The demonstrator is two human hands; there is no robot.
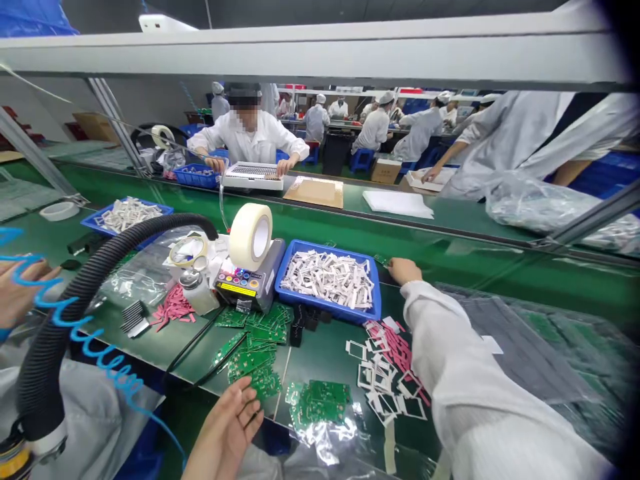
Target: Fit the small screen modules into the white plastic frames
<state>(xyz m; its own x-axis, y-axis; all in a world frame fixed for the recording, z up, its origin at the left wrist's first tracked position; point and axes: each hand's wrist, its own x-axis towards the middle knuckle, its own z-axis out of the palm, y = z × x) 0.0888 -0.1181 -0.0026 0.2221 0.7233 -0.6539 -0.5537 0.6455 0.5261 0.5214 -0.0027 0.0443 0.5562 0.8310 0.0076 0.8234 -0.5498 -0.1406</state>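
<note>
My left hand [231, 421] is at the near table edge, palm turned up and fingers apart, holding nothing. Just beyond its fingertips lie green circuit boards [255, 360]; another stack of boards [323, 401] is to its right. My right hand [404, 271] is stretched far forward, just right of a blue tray [327, 313] heaped with white plastic pieces [325, 277]. Its fingers are curled together at a small, partly see-through item that I cannot make out. Below my right forearm lie white square frames [385, 383] and pink strips [393, 343].
A tape dispenser [245, 293] with a large tape roll [250, 237] stands left of the tray. A black hose [95, 267] and a coiled blue air line [95, 333] cross the left side. A co-worker's hand [23, 287] is at far left; another person [250, 137] sits opposite.
</note>
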